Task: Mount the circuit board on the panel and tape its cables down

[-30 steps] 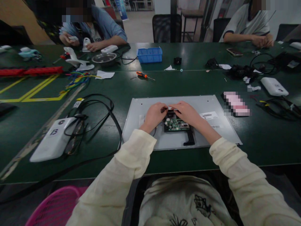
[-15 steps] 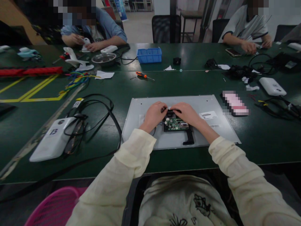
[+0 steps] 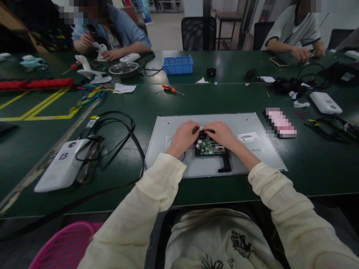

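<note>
A flat grey panel (image 3: 165, 129) lies on the green table in front of me. On its middle sits a green circuit board (image 3: 208, 147) in a black frame, with a black bracket arm (image 3: 225, 164) reaching toward me. My left hand (image 3: 185, 135) is at the far left edge of the board, its fingers curled and pinched. Opposite it, my right hand (image 3: 220, 132) is also pinched, close to the left fingertips over the board's far edge. What the fingertips hold is too small and partly covered to make out. A white label (image 3: 248, 137) is stuck right of my right hand.
Left of the panel lie a white power bank (image 3: 61, 164) and looped black cable (image 3: 133, 130). A pink-screened phone (image 3: 281, 123) lies to the right. Beyond are an orange screwdriver (image 3: 172, 89), a blue basket (image 3: 178, 66) and a metal bowl (image 3: 123, 69). Two people work across the table.
My hands stay almost in place over the board's far edge. Across the table, the person on the left has raised one hand away from the white object.
</note>
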The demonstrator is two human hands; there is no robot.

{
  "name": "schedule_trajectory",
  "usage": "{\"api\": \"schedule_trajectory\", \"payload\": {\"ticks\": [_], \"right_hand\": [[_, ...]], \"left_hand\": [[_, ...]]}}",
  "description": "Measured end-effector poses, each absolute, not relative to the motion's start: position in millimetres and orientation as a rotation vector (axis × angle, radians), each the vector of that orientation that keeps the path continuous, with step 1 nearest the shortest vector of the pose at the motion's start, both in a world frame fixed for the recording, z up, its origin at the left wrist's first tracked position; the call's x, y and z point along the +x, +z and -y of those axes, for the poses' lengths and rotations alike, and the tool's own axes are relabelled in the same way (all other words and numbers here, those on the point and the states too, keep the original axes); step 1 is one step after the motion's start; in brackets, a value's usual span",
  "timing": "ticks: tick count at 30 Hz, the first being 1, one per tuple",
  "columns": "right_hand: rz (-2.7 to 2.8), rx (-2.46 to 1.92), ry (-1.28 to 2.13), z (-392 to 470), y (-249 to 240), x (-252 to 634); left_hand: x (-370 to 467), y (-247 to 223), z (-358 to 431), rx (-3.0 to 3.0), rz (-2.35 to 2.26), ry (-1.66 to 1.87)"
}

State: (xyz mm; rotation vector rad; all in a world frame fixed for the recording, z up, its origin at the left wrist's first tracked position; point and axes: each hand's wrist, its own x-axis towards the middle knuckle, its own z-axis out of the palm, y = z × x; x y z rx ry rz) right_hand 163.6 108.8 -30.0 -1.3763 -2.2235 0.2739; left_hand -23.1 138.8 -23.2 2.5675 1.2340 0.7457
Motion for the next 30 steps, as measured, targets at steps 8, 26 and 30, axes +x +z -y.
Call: {"api": "schedule_trajectory", "payload": {"ticks": [8, 26, 30], "right_hand": [[2.116, -1.329, 0.276, -97.6, -11.6, 174.7], [2.004, -1.607, 0.785, -50.7, -4.6, 275.3], [2.02, -1.632, 0.801, -48.0, -2.3, 270.9]], "left_hand": [[-22.5, -18.6, -135.3, 2.537, -1.159, 0.85], [-18.2, -1.9, -117.3, 2.692, -0.507, 0.579], [-19.7, -3.4, -117.1, 2.676, -0.489, 0.53]]}}
